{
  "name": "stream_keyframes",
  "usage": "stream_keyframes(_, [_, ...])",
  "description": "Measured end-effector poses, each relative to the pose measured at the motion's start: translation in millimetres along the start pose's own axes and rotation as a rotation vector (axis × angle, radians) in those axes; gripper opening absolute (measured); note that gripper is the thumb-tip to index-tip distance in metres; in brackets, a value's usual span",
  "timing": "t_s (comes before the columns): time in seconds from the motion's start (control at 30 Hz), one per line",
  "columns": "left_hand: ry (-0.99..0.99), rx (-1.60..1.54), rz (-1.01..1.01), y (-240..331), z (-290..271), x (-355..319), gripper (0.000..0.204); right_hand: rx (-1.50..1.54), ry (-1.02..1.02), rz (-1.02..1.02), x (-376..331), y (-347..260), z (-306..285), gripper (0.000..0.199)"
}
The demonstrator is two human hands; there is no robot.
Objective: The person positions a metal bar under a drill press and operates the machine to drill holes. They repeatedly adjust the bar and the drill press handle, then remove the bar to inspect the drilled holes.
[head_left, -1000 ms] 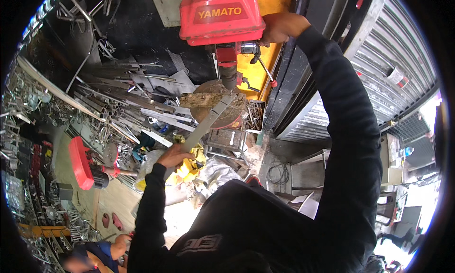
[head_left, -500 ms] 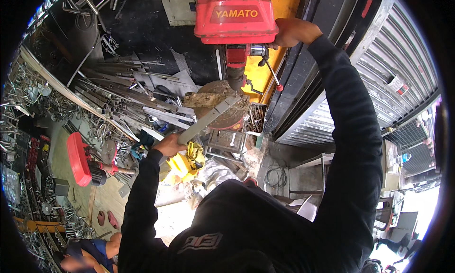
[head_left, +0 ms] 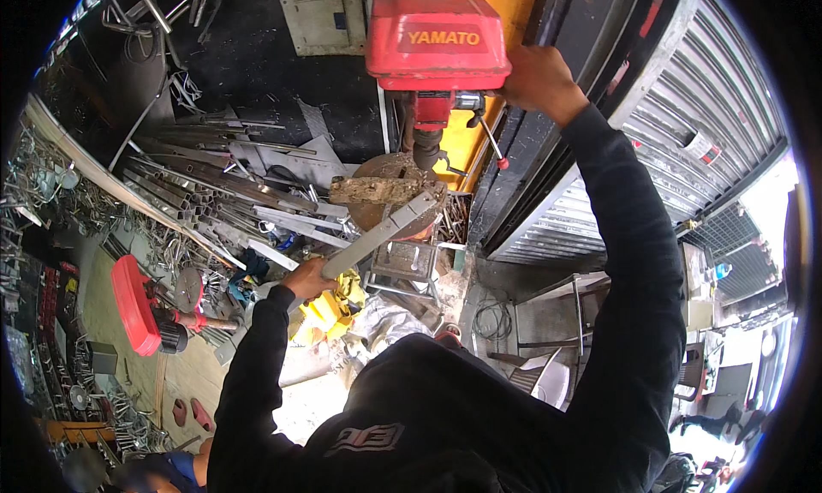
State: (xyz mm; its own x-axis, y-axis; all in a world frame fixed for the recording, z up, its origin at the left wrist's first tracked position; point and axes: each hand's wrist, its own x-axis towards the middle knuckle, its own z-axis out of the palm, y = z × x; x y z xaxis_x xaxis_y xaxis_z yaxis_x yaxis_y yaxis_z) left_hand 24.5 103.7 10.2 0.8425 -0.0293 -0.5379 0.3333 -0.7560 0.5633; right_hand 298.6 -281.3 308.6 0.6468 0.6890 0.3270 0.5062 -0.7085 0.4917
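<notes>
A red drill press (head_left: 438,39) stands ahead of me, its chuck (head_left: 427,146) above a round table (head_left: 385,169). On that table lie a worn wooden block (head_left: 374,190) and the far end of a grey metal bar (head_left: 377,236), under the chuck. My left hand (head_left: 310,279) is closed around the bar's near end, holding it at a slant. My right hand (head_left: 541,80) is closed beside the right of the drill head; what its fingers grip is hidden. Below it, a feed lever with a red knob (head_left: 503,163) sticks out.
Metal tubes and strips (head_left: 197,189) are piled at the left. A second red drill press (head_left: 137,304) stands lower left, near pink slippers (head_left: 202,414) and a partly seen person (head_left: 175,472). Yellow bags (head_left: 330,309) lie below my left hand. A corrugated shutter (head_left: 685,142) is at right.
The view has shifted slightly, so the drill press appears further right and lower. My right hand shows more as a fist beside the drill head. My left hand still holds the bar.
</notes>
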Motion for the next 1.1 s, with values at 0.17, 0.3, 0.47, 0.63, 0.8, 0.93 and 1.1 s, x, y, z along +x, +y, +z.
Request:
stream_keyframes(0.17, [0.488, 0.281, 0.213, -10, 26, -47, 0.049, 0.008, 0.052, 0.092, -14, -13, 15, 0.036])
stream_keyframes(0.3, [0.69, 0.494, 0.064, -25, 38, -81, 0.023, 0.032, 0.032, 0.169, -26, -26, 17, 0.031])
stream_keyframes(0.47, [0.899, 0.613, 0.035, -63, 46, -108, 0.021, 0.036, 0.156, 0.254, -63, -64, -14, 0.037])
stream_keyframes(0.63, [0.762, 0.391, -0.057, -107, 72, -127, 0.022, 0.265, -0.017, 0.135, -97, -142, -76, 0.045])
stream_keyframes(0.8, [0.736, 0.167, -0.059, -139, 114, -137, 0.031, 0.189, 0.166, -0.334, -43, -224, -78, 0.061])
stream_keyframes(0.93, [0.661, 0.076, -0.069, -161, 142, -146, 0.029, -0.259, 0.101, -0.305, 48, -240, -30, 0.077])
stream_keyframes(1.1, [0.689, -0.049, -0.073, -180, 165, -173, 0.02, -0.445, -0.171, 0.019, 110, -224, 12, 0.082])
